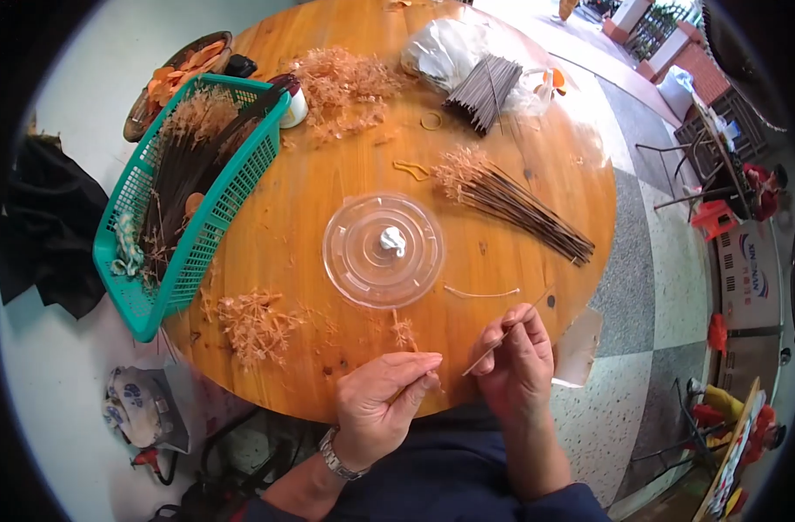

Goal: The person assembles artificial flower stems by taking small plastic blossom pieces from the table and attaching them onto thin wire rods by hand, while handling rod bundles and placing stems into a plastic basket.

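My left hand (384,396), with a watch on its wrist, is closed in a pinch near the table's front edge; whatever is between the fingertips is too small to make out. Just beyond its fingers is a small orange dried flower sprig (404,333). To the right, my right hand (521,357) is closed on a thin brown stick (483,358), which slants up and right past the fingers. Ahead of both hands, a round clear plastic lid (350,274) bears a white lump (393,241) of soft-looking material. A pale thin strand (482,293) lies right of the lid.
A green basket (215,230) of stems stands left. Loose orange dried flowers (258,329) lie front left, more (345,87) at the back. Flower-topped stems (519,204) lie right; bare sticks (484,91) rest by a plastic bag (445,52). A white jar (295,109) stands beside the basket.
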The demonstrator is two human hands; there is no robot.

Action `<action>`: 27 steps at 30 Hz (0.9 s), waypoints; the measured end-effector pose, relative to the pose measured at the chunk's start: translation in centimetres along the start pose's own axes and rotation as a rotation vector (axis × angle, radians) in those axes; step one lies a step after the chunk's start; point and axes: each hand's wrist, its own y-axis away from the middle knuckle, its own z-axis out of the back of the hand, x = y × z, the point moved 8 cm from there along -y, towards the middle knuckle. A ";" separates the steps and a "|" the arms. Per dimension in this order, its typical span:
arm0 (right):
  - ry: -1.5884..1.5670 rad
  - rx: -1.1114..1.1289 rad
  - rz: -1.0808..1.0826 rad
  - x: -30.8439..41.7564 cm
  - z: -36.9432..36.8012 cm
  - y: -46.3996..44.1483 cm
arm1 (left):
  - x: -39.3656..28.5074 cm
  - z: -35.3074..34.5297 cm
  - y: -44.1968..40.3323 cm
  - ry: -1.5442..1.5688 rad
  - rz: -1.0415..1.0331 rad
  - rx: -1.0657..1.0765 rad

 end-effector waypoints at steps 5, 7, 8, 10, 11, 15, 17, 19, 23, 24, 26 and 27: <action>0.099 0.075 0.079 -0.3 -0.4 -0.1 | 0.1 -0.2 -0.1 -0.047 -0.010 0.010; 0.138 0.046 0.102 -0.4 -0.1 0.1 | 0.0 -0.3 -0.2 -0.064 -0.008 0.019; 0.159 0.032 0.114 -0.5 0.0 0.2 | -0.1 -0.4 -0.2 -0.070 -0.008 0.023; 0.203 0.036 0.145 -0.5 -0.1 0.5 | -0.2 -0.5 -0.3 -0.095 -0.012 0.032; 0.226 0.039 0.161 -0.6 -0.2 0.6 | -0.2 -0.6 -0.3 -0.106 -0.015 0.035; 0.275 0.048 0.207 -0.3 -1.2 0.6 | -0.3 -0.7 -0.5 -0.123 -0.052 0.027; 0.315 0.027 0.216 -0.3 -1.1 0.6 | -0.3 -0.7 -0.5 -0.122 -0.059 0.027; 0.330 0.028 0.232 -0.3 -1.1 0.5 | -0.2 -0.6 -0.4 -0.109 -0.042 0.022; 0.328 0.037 0.230 -0.3 -1.3 0.5 | -0.4 -0.6 -0.5 -0.122 -0.052 0.028; 0.334 0.032 0.228 -0.4 -1.2 0.5 | -0.4 -0.6 -0.5 -0.125 -0.050 0.029; 0.346 0.024 0.225 -0.4 -1.2 0.6 | -0.5 -0.6 -0.6 -0.131 -0.048 0.032; 0.361 0.020 0.226 -0.4 -1.1 0.6 | -0.5 -0.6 -0.6 -0.129 -0.050 0.030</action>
